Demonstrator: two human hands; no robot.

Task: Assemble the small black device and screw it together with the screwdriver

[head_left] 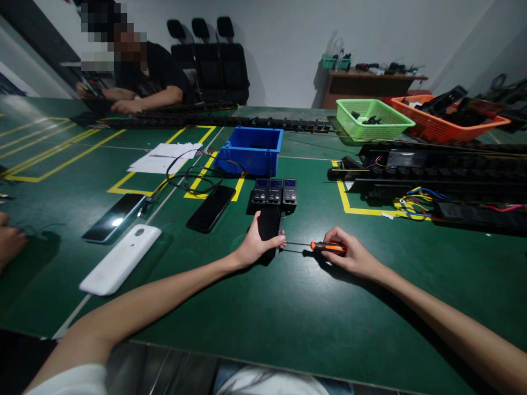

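My left hand [254, 244] is wrapped round a black box-shaped device [270, 224], steadying it on the green table. In my right hand [349, 253] is a screwdriver [329, 248] with an orange and black handle, held level. Its thin shaft points left, and the tip reaches the right side of the black device near my left thumb. Whether the tip sits in a screw is too small to tell. Just beyond the device stand several similar small black modules [275, 192] with bluish displays, side by side.
A blue bin [251, 151] stands behind the modules. To the left lie a black phone [212, 208], a bluish phone [117, 216], a white phone-shaped object [121, 260], cables and papers [162, 157]. Right are black rails [411, 170], wires, green [373, 122] and orange baskets [448, 118]. Another person sits across.
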